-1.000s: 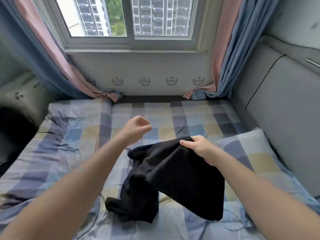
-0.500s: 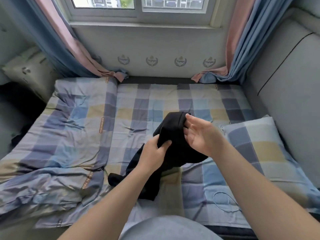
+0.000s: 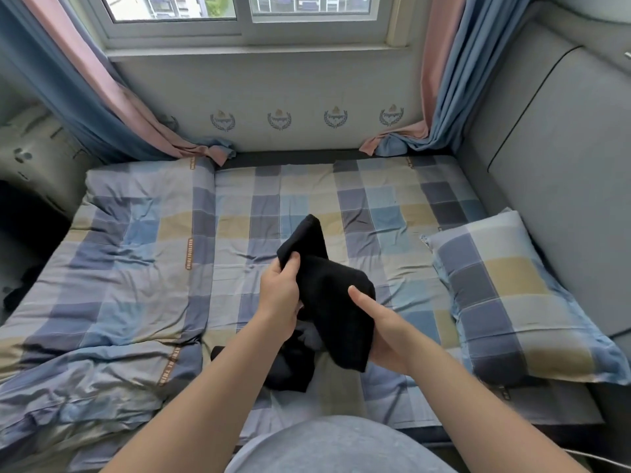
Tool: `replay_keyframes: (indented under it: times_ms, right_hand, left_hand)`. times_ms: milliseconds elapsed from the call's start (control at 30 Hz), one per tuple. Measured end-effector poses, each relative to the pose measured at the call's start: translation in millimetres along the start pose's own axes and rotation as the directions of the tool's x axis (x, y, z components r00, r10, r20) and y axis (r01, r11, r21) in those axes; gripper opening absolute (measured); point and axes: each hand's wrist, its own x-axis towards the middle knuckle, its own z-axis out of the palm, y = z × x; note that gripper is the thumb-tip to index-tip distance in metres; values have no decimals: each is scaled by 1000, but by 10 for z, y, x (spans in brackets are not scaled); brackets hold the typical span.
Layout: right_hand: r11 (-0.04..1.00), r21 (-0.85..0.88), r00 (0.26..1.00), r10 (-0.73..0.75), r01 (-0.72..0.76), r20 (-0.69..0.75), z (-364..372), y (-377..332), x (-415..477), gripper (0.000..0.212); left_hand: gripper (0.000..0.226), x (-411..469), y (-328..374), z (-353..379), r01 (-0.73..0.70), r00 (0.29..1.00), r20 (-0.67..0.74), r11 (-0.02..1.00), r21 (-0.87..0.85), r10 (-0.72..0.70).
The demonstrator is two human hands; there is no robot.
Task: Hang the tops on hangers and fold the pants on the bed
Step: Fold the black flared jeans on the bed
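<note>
Over bed centre, I saw black garment bunched, partly lifted, tail resting on bed. Grip: left hand fingers clenched round upper fold; right hand pinched lower edge, thumb on top. Risk, I judged: loose layers slipping, fold setting crooked.

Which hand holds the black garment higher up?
The left hand, gripping the black garment near its raised end; the right hand holds it lower down, thumb laid across the fabric.

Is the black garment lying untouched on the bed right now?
No, the left hand and right hand both grip the black garment.
</note>
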Motion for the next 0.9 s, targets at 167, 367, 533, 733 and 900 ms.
replay_keyframes:
  times_ms: [167, 367, 533, 733, 900]
  right_hand:
    - [958, -180, 886, -276, 223, -373, -58, -50, 49, 27]
    - [626, -741, 746, -610, 245, -268, -88, -498, -302, 16]
    - [142, -989, 737, -672, 25, -78, 29, -903, -728, 28]
    - [-30, -992, 645, -757, 121, 102, 172, -1412, -1196, 18]
    - [41, -901, 649, -708, 433, 280, 303, -1692, -1342, 13]
  left_hand:
    - [22, 13, -122, -144, 69, 987, 134, 991, 111, -84]
    - [48, 26, -279, -211, -12, 979, 151, 704, 710, -136]
    - [110, 0, -225, -6, -164, 983, 120, 359, 919, 140]
    - [135, 117, -55, 203, -431, 890, 447, 489, 758, 91]
    - [129, 152, -29, 511, -540, 796, 602, 526, 658, 65]
